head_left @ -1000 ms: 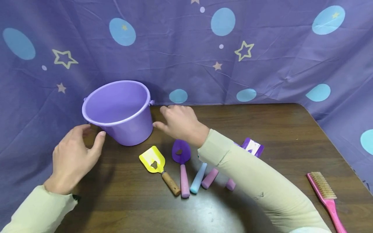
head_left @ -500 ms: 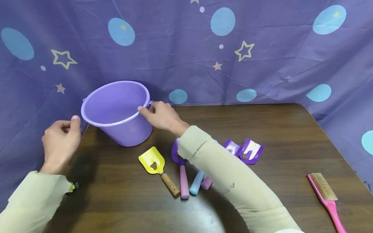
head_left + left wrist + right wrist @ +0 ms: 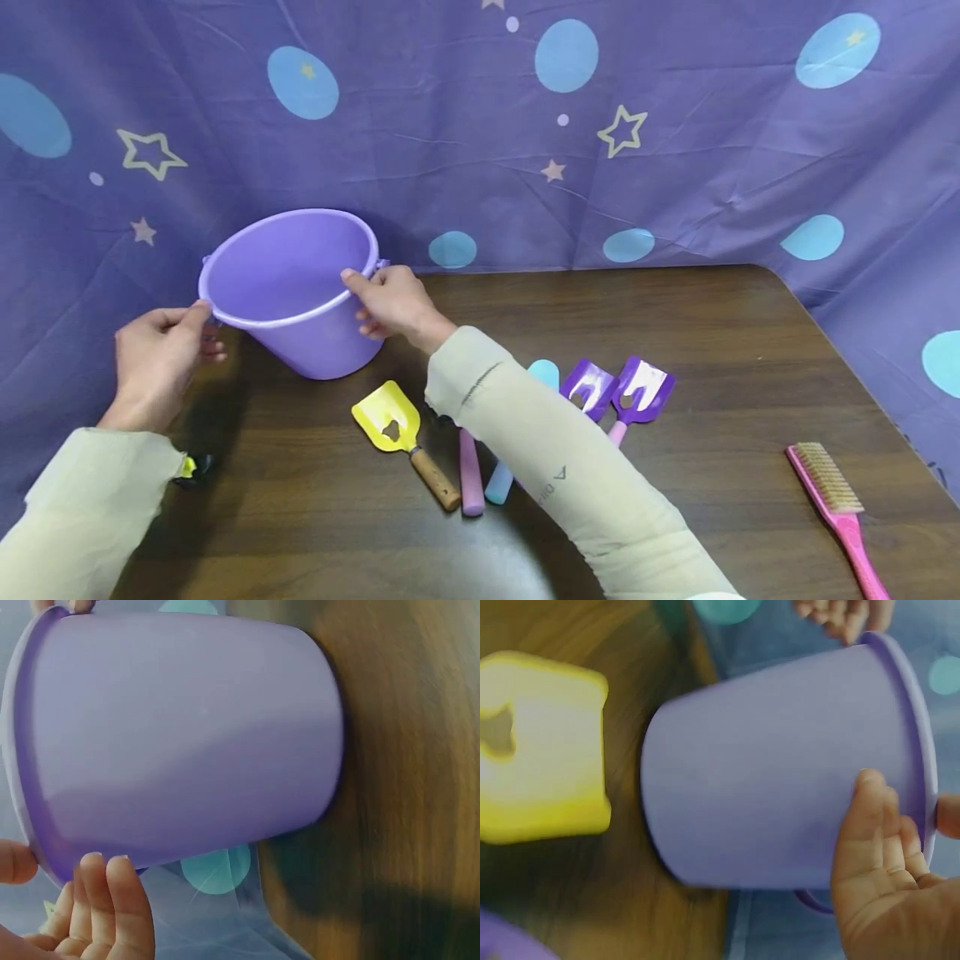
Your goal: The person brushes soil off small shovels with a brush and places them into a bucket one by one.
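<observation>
A purple bucket (image 3: 322, 337) stands upright at the table's back left, its inside facing up. At its left rim is my left hand (image 3: 157, 354), the thumb (image 3: 16, 862) on the rim and the fingers under it. My right hand (image 3: 401, 308) pinches the right side of the rim, its thumb (image 3: 949, 816) on one side and the fingers along the outer wall. Part of the bucket's handle (image 3: 814, 901) shows behind it in the right wrist view. A yellow toy shovel (image 3: 390, 421) with a wooden-coloured handle lies in front of the bucket.
Right of the yellow shovel lie a pink handle (image 3: 471, 479), a blue handle (image 3: 498, 483) and two purple shovels (image 3: 647, 390), partly hidden by my right sleeve. A pink brush (image 3: 828, 483) lies at the right. A purple patterned curtain (image 3: 465, 167) hangs behind the wooden table (image 3: 712, 333).
My right hand has come left onto the bucket's right rim. The left hand first drew back from the bucket, then met its left rim. The bucket stays in place on the table.
</observation>
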Demonstrator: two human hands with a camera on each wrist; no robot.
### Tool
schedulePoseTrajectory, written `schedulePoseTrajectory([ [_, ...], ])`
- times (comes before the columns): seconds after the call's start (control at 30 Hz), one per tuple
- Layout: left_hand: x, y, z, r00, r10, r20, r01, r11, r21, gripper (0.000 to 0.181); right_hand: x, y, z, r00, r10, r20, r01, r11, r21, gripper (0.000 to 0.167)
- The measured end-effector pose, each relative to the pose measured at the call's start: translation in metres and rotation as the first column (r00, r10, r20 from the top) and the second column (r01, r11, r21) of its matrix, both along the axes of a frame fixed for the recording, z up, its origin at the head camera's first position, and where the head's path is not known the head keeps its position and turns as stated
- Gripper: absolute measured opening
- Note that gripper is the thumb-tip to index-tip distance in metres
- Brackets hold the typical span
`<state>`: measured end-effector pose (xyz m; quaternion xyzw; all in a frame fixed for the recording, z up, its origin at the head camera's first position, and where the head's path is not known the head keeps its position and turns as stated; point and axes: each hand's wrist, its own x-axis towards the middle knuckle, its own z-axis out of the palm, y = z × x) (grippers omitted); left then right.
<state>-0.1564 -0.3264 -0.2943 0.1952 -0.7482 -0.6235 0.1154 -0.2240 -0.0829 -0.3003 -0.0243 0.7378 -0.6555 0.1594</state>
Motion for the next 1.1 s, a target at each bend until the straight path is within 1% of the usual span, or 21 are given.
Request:
schedulePoseTrajectory([
  [0.03,-0.001,-0.001,0.001,1.0,-0.022,0.0,0.022,0.997,0.076,0.022,0.0,-0.001,0.001,0.999,-0.014,0.035,0.016,0.998,-0.053,0.039],
  [0.1,-0.004,-0.003,0.002,0.997,-0.072,0.01,0.068,0.978,0.198,0.021,-0.001,-0.002,0.002,0.995,-0.032,0.098,0.046,0.988,-0.145,0.035],
  [0.13,-0.005,-0.004,0.003,0.995,-0.097,0.021,0.09,0.969,0.23,0.019,0.0,-0.003,0.002,0.992,-0.033,0.119,0.054,0.983,-0.178,0.033],
  [0.17,-0.006,-0.007,0.004,0.993,-0.118,0.024,0.107,0.955,0.277,0.016,0.0,-0.004,0.002,0.991,-0.029,0.131,0.055,0.978,-0.2,0.031],
  [0.27,-0.006,-0.013,0.007,0.987,-0.156,0.028,0.137,0.93,0.342,0.013,0.001,-0.007,0.002,0.989,0.002,0.15,0.035,0.968,-0.249,0.03],
  [0.37,-0.006,-0.016,0.006,0.98,-0.196,0.021,0.173,0.91,0.378,0.019,0.001,-0.006,0.0,0.985,0.022,0.17,0.025,0.962,-0.271,0.029],
  [0.47,-0.007,-0.013,0.004,0.973,-0.229,0.014,0.203,0.89,0.408,0.022,0.0,-0.003,-0.003,0.98,0.024,0.196,0.033,0.959,-0.281,0.03],
  [0.57,-0.009,-0.011,0.003,0.973,-0.229,0.018,0.199,0.879,0.433,0.023,0.0,0.001,-0.004,0.978,0.05,0.204,0.013,0.954,-0.298,0.031],
  [0.63,-0.009,-0.011,0.003,0.974,-0.225,0.01,0.195,0.865,0.462,0.024,0.0,0.002,-0.004,0.977,0.066,0.202,0.001,0.95,-0.313,0.031],
  [0.7,-0.009,-0.01,0.004,0.973,-0.23,0.007,0.199,0.853,0.482,0.025,-0.001,0.002,-0.004,0.978,0.064,0.198,0.003,0.948,-0.318,0.031],
  [0.77,-0.009,-0.009,0.004,0.971,-0.239,0.001,0.206,0.84,0.502,0.025,-0.001,0.002,-0.004,0.98,0.045,0.196,0.019,0.949,-0.315,0.031],
  [0.93,-0.009,-0.005,0.005,0.971,-0.238,-0.007,0.21,0.84,0.501,0.024,0.0,0.004,-0.004,0.983,0.019,0.185,0.038,0.953,-0.301,0.032],
  [1.0,-0.009,-0.003,0.005,0.969,-0.246,-0.011,0.219,0.842,0.493,0.024,0.0,0.006,-0.004,0.983,0.01,0.181,0.045,0.953,-0.299,0.033],
  [1.1,-0.009,-0.002,0.005,0.966,-0.26,-0.016,0.234,0.838,0.492,0.024,0.001,0.007,-0.005,0.984,0.004,0.178,0.051,0.952,-0.3,0.033],
])
